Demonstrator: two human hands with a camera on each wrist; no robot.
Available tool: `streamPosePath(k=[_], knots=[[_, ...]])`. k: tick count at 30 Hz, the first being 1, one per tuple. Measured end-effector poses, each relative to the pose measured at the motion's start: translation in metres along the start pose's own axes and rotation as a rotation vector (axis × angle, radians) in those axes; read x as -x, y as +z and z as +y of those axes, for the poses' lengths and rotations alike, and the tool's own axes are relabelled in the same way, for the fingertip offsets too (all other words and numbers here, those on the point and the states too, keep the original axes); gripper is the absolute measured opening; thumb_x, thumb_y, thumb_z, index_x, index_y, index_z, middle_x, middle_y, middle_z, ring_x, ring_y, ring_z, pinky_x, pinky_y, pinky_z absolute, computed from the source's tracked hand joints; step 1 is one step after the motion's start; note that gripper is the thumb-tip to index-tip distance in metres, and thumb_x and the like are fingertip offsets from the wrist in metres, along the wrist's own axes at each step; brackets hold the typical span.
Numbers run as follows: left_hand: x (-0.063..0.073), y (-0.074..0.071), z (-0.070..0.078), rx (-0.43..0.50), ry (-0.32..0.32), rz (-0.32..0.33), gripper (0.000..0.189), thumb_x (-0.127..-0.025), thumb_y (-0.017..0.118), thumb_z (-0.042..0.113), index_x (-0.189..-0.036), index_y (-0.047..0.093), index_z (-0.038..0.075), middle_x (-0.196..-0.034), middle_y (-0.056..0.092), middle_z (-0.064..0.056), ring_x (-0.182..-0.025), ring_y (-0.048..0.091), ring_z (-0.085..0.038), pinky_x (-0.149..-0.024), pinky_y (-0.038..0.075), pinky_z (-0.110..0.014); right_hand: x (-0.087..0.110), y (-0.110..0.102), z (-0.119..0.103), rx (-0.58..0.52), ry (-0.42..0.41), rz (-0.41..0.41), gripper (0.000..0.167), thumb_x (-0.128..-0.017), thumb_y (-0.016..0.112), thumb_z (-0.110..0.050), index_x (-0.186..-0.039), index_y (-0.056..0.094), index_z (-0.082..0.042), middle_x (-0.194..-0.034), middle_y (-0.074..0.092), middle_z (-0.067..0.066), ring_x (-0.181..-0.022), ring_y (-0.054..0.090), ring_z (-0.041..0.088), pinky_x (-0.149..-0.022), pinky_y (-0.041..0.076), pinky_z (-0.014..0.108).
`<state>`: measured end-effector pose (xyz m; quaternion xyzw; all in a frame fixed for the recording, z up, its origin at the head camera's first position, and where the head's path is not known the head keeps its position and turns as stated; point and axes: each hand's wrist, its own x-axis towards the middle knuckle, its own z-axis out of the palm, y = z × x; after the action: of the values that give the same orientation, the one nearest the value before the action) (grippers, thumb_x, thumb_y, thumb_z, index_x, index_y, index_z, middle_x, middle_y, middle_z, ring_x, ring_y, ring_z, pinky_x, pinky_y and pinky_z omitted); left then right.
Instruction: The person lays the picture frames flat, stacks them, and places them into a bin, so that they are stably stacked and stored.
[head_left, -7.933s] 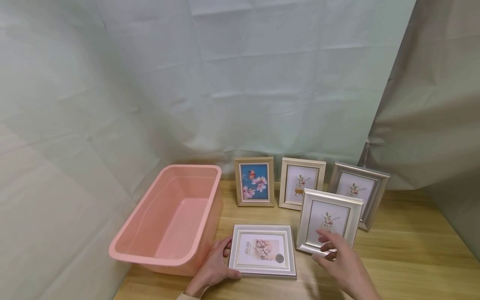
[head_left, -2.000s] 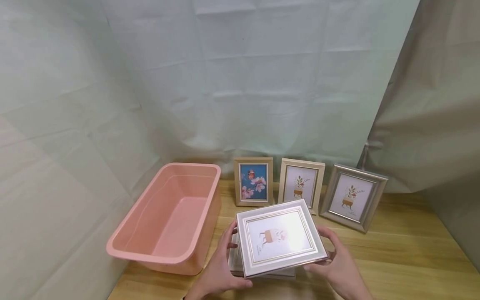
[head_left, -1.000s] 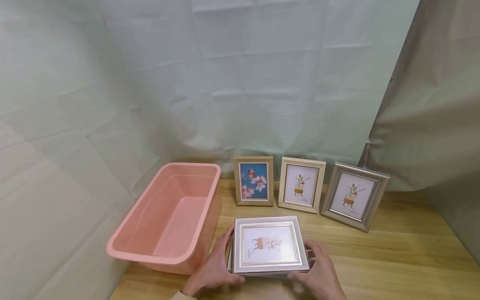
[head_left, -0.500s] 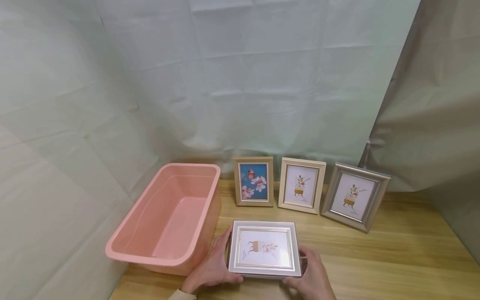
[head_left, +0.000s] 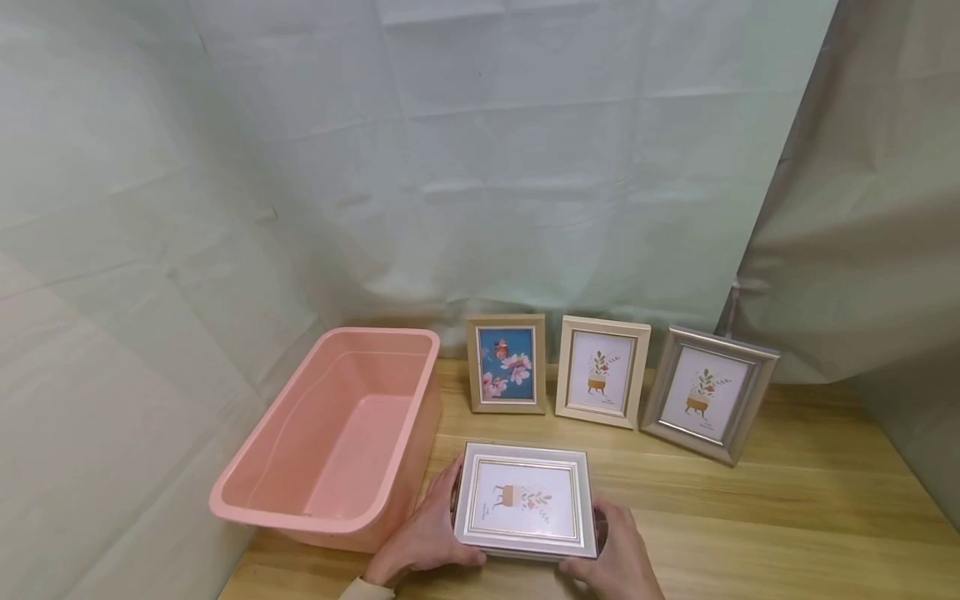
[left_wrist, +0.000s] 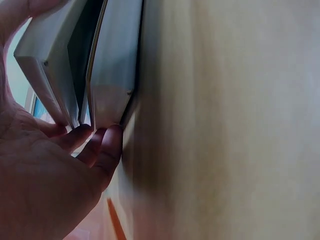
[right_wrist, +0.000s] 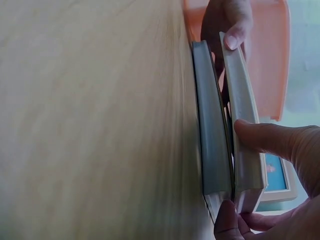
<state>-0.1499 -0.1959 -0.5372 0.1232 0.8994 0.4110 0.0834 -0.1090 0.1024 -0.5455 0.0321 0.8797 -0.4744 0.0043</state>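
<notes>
5 picture frames: 3 standing frames (head_left: 601,372) upright in a row, 2 stacked frames (head_left: 525,500) lying flat. 1 pink tub (head_left: 330,433). 1 bench (head_left: 787,508). 2 hands (head_left: 420,542).

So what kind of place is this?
Probably a staged recording corner, not a lived-in room: plain cloth backdrop hangs behind a wooden table with standing picture frames and a pink tub.

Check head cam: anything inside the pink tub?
No, the pink tub shows only its bare floor; both stacked frames lie on the table beside it.
</notes>
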Motion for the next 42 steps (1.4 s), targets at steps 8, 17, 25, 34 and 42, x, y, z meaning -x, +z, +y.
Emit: streamPosePath(k=[8, 17, 25, 34, 42], knots=[[0.001, 0.006, 0.004, 0.017, 0.001, 0.012, 0.153, -0.050, 0.104, 0.031, -0.173, 0.018, 0.002, -0.174, 0.033, -0.027, -0.157, 0.037, -0.044, -0.126, 0.039, -0.058, 0.001, -0.005, 0.003, 0.054, 0.007, -0.007, 0.097, -0.055, 0.107, -0.015, -0.139, 0.062, 0.005, -0.125, 0.065, 0.014, -0.109, 0.061, 0.020, -0.089, 0.054, 0.026], [0.000, 0.008, 0.004, 0.049, 0.010, -0.014, 0.154, -0.052, 0.105, 0.031, -0.173, 0.015, 0.001, -0.177, 0.028, -0.028, -0.161, 0.031, -0.049, -0.128, 0.032, -0.069, -0.001, -0.009, 0.003, 0.064, 0.034, -0.023, 0.096, -0.056, 0.107, -0.014, -0.139, 0.061, 0.007, -0.124, 0.065, 0.016, -0.107, 0.064, 0.020, -0.087, 0.054, 0.026], [-0.001, 0.004, -0.001, 0.128, 0.044, -0.062, 0.148, -0.059, 0.103, 0.026, -0.174, 0.014, 0.001, -0.174, 0.028, -0.031, -0.143, 0.054, -0.044, -0.114, 0.048, -0.030, -0.003, -0.010, 0.003, 0.069, 0.037, -0.038, 0.100, -0.059, 0.106, -0.016, -0.143, 0.058, 0.008, -0.124, 0.065, 0.015, -0.107, 0.063, 0.019, -0.087, 0.054, 0.026], [0.011, -0.001, -0.003, 0.239, 0.007, -0.104, 0.136, -0.069, 0.100, 0.014, -0.174, 0.015, 0.005, -0.165, 0.043, -0.028, -0.137, 0.062, -0.046, -0.109, 0.057, -0.033, -0.015, -0.032, -0.014, -0.006, 0.059, -0.060, 0.100, -0.078, 0.099, -0.024, -0.155, 0.044, 0.006, -0.134, 0.066, 0.019, -0.111, 0.070, 0.024, -0.088, 0.063, 0.037], [0.014, -0.003, -0.009, 0.397, 0.030, -0.125, 0.123, -0.072, 0.096, 0.002, -0.173, 0.027, 0.014, -0.165, 0.042, -0.034, -0.139, 0.060, -0.051, -0.106, 0.059, -0.026, -0.040, -0.048, -0.043, -0.093, -0.145, 0.008, 0.091, -0.078, 0.097, -0.009, -0.154, 0.047, 0.003, -0.132, 0.066, 0.018, -0.107, 0.069, 0.023, -0.084, 0.062, 0.025]])
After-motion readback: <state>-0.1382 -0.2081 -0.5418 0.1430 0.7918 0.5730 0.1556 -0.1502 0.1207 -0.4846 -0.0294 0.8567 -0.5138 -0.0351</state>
